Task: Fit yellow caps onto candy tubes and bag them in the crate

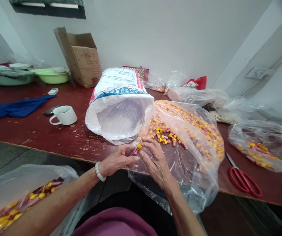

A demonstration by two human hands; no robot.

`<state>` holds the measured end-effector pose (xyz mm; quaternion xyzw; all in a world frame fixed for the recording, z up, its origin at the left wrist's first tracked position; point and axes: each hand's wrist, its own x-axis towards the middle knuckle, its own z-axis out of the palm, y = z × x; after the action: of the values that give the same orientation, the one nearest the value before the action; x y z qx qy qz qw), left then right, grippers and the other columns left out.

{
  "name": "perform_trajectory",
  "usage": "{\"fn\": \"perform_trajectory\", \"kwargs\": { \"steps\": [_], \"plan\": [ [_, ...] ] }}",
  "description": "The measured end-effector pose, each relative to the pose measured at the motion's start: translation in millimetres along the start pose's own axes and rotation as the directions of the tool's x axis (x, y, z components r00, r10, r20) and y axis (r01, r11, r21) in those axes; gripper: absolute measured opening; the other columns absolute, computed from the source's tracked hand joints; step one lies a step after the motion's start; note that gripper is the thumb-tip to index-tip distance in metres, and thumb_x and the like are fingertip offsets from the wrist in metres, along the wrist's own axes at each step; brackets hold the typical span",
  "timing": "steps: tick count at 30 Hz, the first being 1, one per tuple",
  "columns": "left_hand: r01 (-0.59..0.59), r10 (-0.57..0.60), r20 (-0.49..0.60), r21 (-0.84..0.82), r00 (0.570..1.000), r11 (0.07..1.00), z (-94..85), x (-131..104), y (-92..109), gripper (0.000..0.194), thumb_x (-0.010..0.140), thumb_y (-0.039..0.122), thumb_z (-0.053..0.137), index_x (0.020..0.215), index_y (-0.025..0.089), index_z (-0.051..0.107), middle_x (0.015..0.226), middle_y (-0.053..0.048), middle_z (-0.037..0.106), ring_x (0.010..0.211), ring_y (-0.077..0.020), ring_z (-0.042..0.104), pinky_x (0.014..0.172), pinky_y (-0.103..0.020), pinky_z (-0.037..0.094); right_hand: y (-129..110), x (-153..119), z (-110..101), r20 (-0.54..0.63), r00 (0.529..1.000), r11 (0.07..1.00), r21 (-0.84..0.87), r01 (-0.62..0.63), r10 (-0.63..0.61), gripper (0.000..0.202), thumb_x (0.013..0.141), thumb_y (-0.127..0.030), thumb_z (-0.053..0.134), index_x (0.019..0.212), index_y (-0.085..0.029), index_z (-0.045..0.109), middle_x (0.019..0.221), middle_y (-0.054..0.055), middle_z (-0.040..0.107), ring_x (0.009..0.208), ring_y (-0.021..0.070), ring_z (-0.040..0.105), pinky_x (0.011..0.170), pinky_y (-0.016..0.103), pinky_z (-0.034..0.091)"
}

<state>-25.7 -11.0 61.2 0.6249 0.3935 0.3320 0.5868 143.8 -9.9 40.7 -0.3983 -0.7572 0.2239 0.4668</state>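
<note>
White mug (66, 115), blue cloth (20, 107).

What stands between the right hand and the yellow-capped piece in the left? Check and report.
Nothing visible. The right hand's fingertips are right at the cap of the yellow-capped piece, which the left hand holds; the clear bag lies beyond, not between them.

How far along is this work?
Possibly done: the many yellow-ended pieces in the lower-left bag, though nothing marks them as finished. In hand: one piece in the left hand, with the right hand at its yellow end. Probably left: the loose pieces beside the white sack, and the clear rings inside it. I can't tell which pile is finished.
</note>
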Motion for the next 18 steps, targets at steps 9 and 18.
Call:
{"fn": "perform_trajectory", "kwargs": {
  "steps": [9, 18],
  "plan": [
    [0.107, -0.109, -0.115, -0.024, 0.987, 0.994, 6.1, 6.9, -14.8, 0.027, 0.068, 0.038, 0.069, 0.081, 0.014, 0.063, 0.065, 0.003, 0.049, 0.053, -0.0079, 0.039, 0.045, -0.019, 0.034, 13.1, -2.9, -4.1, 0.078, 0.995, 0.998, -0.007, -0.064, 0.064, 0.026, 0.080, -0.042, 0.062, 0.097, -0.022, 0.062, 0.125, 0.008, 0.052, 0.111, 0.0187, 0.053, 0.092, 0.033, 0.043],
    [0.110, -0.142, -0.149, -0.209, 0.979, 0.972, 12.8, 2.8, -32.8, 0.032, 0.070, 0.036, 0.070, 0.093, 0.015, 0.062, 0.085, -0.004, 0.060, 0.063, -0.0107, 0.052, 0.059, -0.023, 0.047, 149.7, 31.8, -69.9, -0.351, 0.856, 0.751, -0.423, -0.506, 0.379, 0.028, 0.080, -0.030, 0.046, 0.096, -0.016, 0.064, 0.105, 0.015, 0.063, 0.106, 0.0294, 0.053, 0.094, 0.047, 0.037]
  ]
}}
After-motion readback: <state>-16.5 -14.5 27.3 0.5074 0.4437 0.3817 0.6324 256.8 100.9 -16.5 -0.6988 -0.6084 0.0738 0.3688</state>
